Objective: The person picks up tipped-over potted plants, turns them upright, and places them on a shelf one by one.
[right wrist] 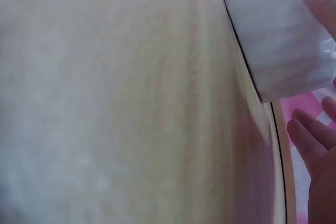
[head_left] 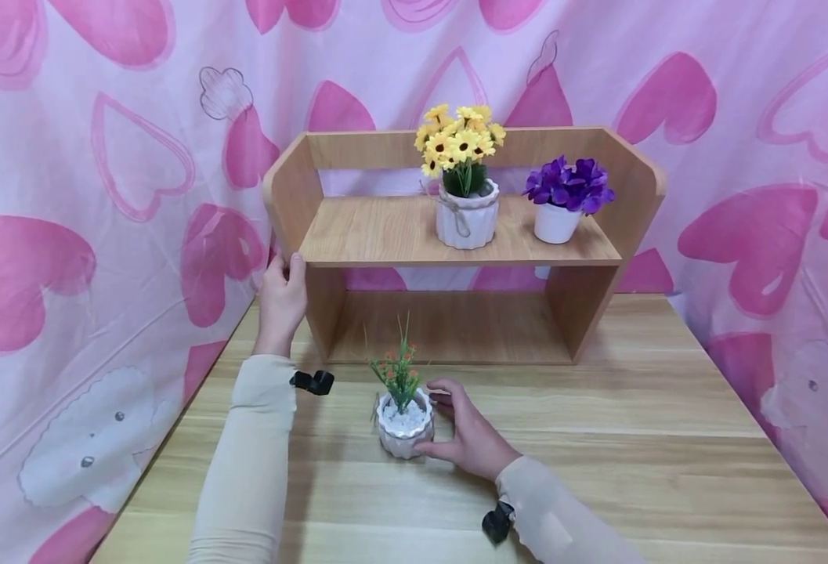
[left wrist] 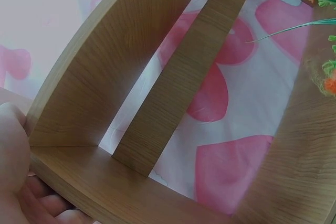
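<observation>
Fingers [head_left: 444, 405] of the right hand [head_left: 471, 439] were curled loosely round the little white pot [head_left: 405, 427] with the red-flowered plant, thumb at its front, touching its right side. Pot sat on the worktop [head_left: 597, 439] just before the wooden shelf [head_left: 456, 239]. Left hand [head_left: 281, 301] gripped the shelf's left panel.

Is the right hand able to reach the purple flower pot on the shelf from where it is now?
Probably yes: the purple flower pot stands near the shelf's open front, nothing blocks it, but the right hand now holds the small pot.
</observation>
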`<action>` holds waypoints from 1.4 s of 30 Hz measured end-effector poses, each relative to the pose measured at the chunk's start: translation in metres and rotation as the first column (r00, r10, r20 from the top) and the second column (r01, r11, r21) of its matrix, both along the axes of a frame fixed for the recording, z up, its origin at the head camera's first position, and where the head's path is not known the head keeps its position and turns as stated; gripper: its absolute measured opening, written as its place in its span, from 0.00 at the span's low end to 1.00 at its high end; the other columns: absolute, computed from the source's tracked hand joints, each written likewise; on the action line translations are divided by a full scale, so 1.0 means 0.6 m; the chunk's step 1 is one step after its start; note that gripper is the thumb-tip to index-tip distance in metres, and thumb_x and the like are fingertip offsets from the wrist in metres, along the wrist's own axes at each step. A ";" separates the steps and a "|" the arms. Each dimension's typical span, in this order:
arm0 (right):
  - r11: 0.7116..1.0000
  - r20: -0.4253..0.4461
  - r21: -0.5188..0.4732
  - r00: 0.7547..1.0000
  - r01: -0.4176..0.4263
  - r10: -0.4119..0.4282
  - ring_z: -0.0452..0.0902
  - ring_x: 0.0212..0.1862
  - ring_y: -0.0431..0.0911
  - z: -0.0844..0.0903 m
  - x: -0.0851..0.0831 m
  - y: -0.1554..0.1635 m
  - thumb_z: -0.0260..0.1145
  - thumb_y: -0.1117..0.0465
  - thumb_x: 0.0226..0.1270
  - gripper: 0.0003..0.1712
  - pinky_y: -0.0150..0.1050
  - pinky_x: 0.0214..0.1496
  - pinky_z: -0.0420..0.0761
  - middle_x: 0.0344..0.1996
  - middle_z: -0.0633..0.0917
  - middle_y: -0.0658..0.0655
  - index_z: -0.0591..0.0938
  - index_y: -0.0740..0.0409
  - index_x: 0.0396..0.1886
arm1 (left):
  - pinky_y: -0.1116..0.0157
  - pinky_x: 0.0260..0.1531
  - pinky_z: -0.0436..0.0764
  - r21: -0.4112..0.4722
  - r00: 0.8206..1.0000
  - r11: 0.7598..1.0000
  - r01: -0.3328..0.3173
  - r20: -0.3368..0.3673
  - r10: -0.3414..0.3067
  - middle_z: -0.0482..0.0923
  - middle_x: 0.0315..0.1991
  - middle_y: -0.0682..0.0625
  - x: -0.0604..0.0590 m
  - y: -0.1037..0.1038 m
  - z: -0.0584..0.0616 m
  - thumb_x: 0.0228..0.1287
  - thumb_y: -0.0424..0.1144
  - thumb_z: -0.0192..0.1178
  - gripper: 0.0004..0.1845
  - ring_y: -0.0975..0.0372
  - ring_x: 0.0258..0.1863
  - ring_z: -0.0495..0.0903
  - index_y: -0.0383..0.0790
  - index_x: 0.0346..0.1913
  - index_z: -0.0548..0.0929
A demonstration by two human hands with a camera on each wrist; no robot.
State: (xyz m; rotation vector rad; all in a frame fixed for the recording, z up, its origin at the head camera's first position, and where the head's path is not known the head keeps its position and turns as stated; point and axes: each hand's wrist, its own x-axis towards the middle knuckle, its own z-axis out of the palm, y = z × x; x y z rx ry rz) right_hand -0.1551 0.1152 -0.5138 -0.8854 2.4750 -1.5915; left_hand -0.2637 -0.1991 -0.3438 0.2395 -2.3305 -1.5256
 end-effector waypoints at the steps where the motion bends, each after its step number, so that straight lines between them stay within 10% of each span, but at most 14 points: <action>1: 1.000 0.021 -0.010 1.000 0.002 -0.002 0.72 0.78 0.57 -0.001 -0.001 0.000 0.87 0.57 0.56 0.59 0.50 0.81 0.72 0.75 0.73 0.60 0.59 0.62 0.79 | 0.46 0.82 0.67 0.000 1.000 1.000 -0.003 -0.007 0.003 0.67 0.83 0.41 0.000 0.000 0.000 0.85 0.61 0.42 0.36 0.47 0.80 0.70 0.45 0.85 0.65; 19: 0.996 0.291 -0.073 0.956 0.053 -0.030 0.62 0.84 0.60 -0.009 0.000 -0.031 0.85 0.54 0.59 0.64 0.59 0.87 0.58 0.82 0.68 0.63 0.55 0.54 0.86 | 0.47 0.82 0.67 -0.030 1.000 0.999 -0.016 -0.025 0.015 0.69 0.81 0.37 -0.002 -0.003 -0.003 0.84 0.59 0.43 0.36 0.46 0.78 0.71 0.41 0.82 0.68; 42: 0.996 0.250 -0.032 0.966 0.082 -0.072 0.74 0.76 0.57 -0.016 0.001 -0.044 0.85 0.51 0.60 0.54 0.60 0.80 0.69 0.73 0.78 0.59 0.64 0.47 0.80 | 0.44 0.81 0.68 -0.025 1.000 1.000 -0.013 -0.017 0.013 0.68 0.82 0.39 -0.004 -0.001 -0.006 0.84 0.60 0.42 0.36 0.45 0.78 0.71 0.42 0.83 0.67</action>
